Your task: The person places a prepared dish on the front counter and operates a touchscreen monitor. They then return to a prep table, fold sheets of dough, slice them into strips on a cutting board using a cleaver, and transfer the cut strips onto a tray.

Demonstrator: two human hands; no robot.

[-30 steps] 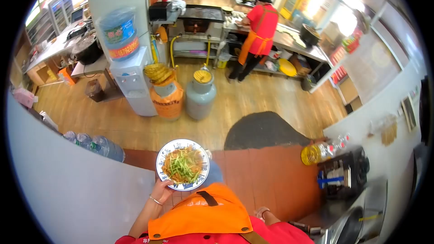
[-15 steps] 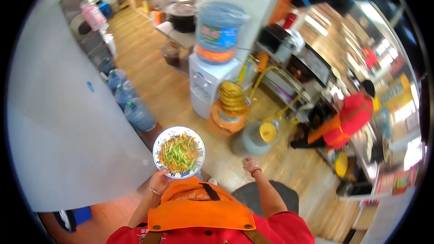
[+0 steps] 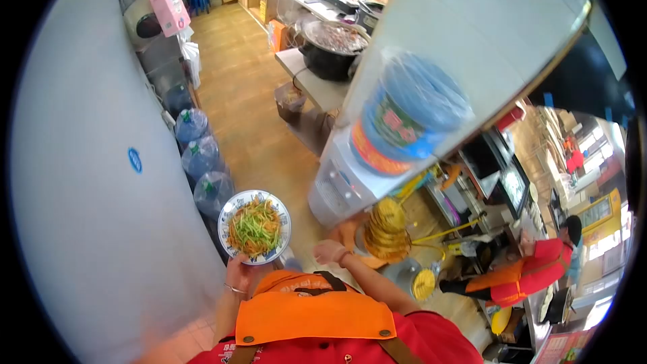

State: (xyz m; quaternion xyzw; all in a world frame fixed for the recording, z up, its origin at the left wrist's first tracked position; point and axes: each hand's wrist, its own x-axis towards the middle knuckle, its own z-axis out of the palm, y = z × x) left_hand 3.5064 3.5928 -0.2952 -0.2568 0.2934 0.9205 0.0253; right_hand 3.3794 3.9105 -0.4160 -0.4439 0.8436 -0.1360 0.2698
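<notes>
A white plate with a blue-patterned rim [image 3: 286,243] carries food topped with green shreds [image 3: 255,228]. My left hand [image 3: 237,271] grips its lower edge, with the fingers partly hidden beneath it. To the right of the plate, my right hand [image 3: 329,252] is held out in front of the orange apron [image 3: 313,317], touching nothing that I can see. Its fingers are blurred and small, so their pose is unclear.
A water dispenser [image 3: 344,185] stands ahead, right of the walkway. Bottles [image 3: 213,192] line the left wall [image 3: 87,182]. Beyond are a black pot [image 3: 330,61] on a table, yellow stacked items [image 3: 387,229], a gas cylinder [image 3: 403,275] and a co-worker [image 3: 539,271] at the right.
The view has swung left, bringing the dispenser and walkway closer. My left hand still holds the plate. My right hand has risen from beside the apron to in front of it.
</notes>
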